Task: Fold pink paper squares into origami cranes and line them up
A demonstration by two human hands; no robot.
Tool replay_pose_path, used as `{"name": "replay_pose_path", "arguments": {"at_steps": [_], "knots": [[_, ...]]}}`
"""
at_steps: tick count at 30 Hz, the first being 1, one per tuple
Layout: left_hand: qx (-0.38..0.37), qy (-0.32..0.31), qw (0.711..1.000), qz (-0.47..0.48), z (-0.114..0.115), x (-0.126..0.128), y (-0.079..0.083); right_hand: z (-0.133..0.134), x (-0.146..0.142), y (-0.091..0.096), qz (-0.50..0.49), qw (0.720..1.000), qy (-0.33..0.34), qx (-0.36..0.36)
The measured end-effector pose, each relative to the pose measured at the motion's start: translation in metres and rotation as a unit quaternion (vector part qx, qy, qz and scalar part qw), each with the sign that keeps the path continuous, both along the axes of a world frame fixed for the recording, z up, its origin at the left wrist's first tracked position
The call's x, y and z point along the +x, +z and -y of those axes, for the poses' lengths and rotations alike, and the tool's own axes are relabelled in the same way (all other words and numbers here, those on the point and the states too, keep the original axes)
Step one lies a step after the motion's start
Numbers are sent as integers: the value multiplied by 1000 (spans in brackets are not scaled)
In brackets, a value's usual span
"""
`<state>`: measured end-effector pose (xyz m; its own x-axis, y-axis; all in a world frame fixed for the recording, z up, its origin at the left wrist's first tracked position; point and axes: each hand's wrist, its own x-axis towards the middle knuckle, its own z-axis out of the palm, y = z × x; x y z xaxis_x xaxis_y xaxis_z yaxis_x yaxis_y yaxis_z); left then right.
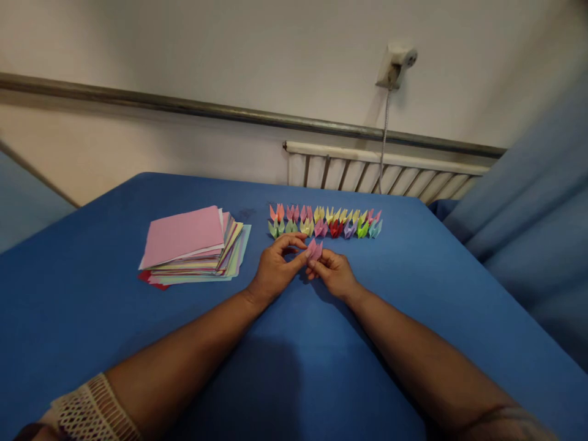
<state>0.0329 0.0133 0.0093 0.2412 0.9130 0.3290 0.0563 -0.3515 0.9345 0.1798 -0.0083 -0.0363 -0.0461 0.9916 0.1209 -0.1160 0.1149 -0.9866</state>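
A small folded pink paper crane (315,250) is held up between my two hands, just in front of the rows of finished paper figures. My left hand (278,266) pinches its left side between thumb and fingers. From the other side, my right hand (334,272) grips its lower right part with thumb and fingertips. Two rows of folded paper cranes (336,229) in several colours stand on the blue cloth directly beyond my hands. The fingertips partly cover the crane's lower part.
A stack of coloured paper sheets (184,239), pink on top, lies to the left on the blue-covered table (138,343). Behind the table are a radiator (340,171), a metal pipe (206,110) and a wall socket (392,67) with a cord. A blue curtain (533,202) hangs at right.
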Motion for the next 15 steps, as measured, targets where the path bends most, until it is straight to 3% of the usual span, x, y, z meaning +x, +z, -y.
{"name": "replay_pose_path", "arguments": {"at_steps": [15], "knots": [[26, -14, 999, -36, -1, -1, -5, 0, 0, -3, 25, 1000, -11, 15]]}}
